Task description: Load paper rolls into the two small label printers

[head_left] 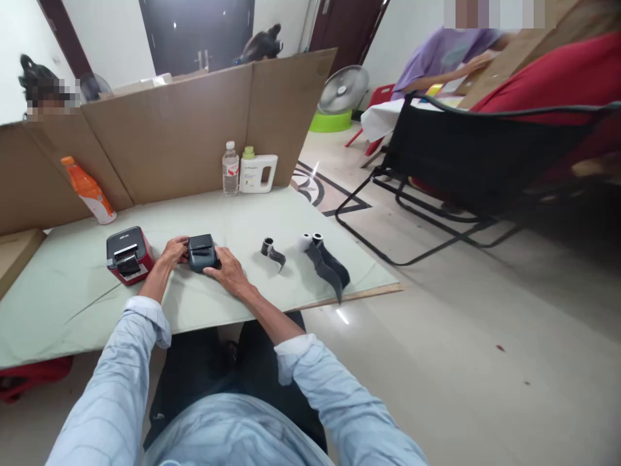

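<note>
Lettering on the white jug (251,176) and water bottle (231,171) seems too small to read.

1. Wears a pale blue shirt (237,433), softly creased across the front, nearer the body than both hands.
2. Has a left sleeve (114,369) rolled back well behind the left hand (171,254), with faint darker lines and a paler left cuff (149,312).
3. Has a wrinkled right sleeve (339,388) too, folded into a whitish right cuff (295,353) well behind the right hand (233,270).
4. Wears near-black trousers (187,369), bodyward of the hands, bearing a small pale mark (158,416), perhaps a logo, too small to read.
</note>
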A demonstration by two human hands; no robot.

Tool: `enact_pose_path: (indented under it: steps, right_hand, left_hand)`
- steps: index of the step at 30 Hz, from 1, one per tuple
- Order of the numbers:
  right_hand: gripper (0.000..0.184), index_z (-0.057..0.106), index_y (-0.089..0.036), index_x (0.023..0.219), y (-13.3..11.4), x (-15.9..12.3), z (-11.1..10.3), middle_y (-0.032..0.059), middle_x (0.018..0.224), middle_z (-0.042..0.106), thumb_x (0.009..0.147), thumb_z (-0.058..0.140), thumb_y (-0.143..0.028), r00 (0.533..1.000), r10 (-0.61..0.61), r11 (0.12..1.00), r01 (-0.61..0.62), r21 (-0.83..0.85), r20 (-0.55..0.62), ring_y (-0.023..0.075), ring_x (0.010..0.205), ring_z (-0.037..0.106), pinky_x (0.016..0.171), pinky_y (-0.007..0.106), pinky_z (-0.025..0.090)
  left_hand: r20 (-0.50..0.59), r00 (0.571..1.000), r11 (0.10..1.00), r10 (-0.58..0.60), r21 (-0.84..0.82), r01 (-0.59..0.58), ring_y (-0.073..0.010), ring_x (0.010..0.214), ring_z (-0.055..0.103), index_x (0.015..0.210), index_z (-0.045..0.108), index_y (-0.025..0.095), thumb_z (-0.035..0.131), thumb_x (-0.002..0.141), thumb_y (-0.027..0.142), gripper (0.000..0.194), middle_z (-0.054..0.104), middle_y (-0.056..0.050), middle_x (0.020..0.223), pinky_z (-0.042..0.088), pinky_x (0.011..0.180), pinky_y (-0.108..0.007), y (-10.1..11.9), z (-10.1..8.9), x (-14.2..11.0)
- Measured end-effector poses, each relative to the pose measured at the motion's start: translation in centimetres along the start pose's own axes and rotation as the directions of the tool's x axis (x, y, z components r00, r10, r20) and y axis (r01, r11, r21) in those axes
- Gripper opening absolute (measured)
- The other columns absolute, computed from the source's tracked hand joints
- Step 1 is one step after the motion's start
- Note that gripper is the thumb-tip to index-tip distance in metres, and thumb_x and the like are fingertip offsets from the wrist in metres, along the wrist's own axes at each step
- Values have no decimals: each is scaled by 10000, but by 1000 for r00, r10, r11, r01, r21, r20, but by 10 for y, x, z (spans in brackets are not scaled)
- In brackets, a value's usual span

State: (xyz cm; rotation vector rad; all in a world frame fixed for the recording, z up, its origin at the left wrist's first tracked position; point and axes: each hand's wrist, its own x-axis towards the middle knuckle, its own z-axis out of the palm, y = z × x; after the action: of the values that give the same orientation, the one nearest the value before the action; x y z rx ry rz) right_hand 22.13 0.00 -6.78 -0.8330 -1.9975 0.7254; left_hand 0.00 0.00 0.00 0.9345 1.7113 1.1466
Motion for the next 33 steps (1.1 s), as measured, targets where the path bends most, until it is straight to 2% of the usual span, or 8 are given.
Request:
enact_pose_path:
  steps: [5,9,15,18,22,25,28,33]
  right_hand:
    - [709,519,-202,1519,-1,0,1,151,1389,616,881,775,-371,1000,5,1000,-6,-9,-11,317,1275,606,1106,485,512]
    - [691,523,-206,1510,-2,-1,-1,144,1369,622,885,766,-371,1000,-1,1000,1,2,2,308,1246,614,1075,475,525]
    - [645,542,-232,1479,-7,-2,-5,127,1341,627,889,765,-364,1000,23,999,-23,24,7,302,1219,616,1073,466,520]
    - [626,554,-227,1464,-10,-2,-7,125,1323,630,889,763,-357,999,35,999,-35,19,17,299,1203,620,1060,456,524]
    - [626,554,-230,1467,-12,-3,-8,119,1312,633,889,762,-350,999,40,999,-40,14,23,293,1204,621,1055,450,529]
    - [645,547,-236,1480,-12,-4,-8,119,1332,630,885,770,-346,999,41,998,-41,38,20,292,1210,621,1049,450,535]
    - [657,552,-227,1475,-11,-4,-7,126,1336,630,871,786,-337,999,38,998,-38,59,12,291,1203,626,1040,447,542]
    - [633,564,-225,1456,-11,-4,-7,125,1328,639,872,784,-332,999,32,998,-32,59,3,283,1182,639,1030,441,549]
  left_hand:
    - [1,1000,999,28,-20,-28,-67,502,549,1339,698,155,690,740,47,609,771,-57,959,423,467,-186,-2,0,-8]
    - [47,998,992,36,-119,-30,-85,540,576,1379,673,152,706,807,108,575,699,-20,802,451,490,-179,-1,-5,-15]
    - [158,983,976,93,-209,-59,-71,582,593,1442,621,153,745,783,110,672,732,-80,1071,487,503,-194,-3,-10,-19]
    - [166,981,976,104,-207,-68,-80,575,591,1472,603,148,756,820,145,669,728,-63,973,478,505,-199,-4,-11,-18]
    - [105,989,985,100,-154,-83,-92,541,570,1403,646,130,788,875,289,569,666,-14,767,434,476,-185,-1,-8,-14]
    - [25,994,992,103,-80,-101,-86,523,560,1196,716,133,795,873,428,445,661,-11,764,393,442,-172,4,-3,-9]
    - [-66,993,995,101,25,-99,-96,511,547,940,715,131,742,879,565,439,668,-29,740,380,437,-187,8,3,-3]
    - [-180,970,975,164,182,-131,-152,595,589,787,683,145,677,877,565,430,658,-43,685,424,503,-230,8,6,2]
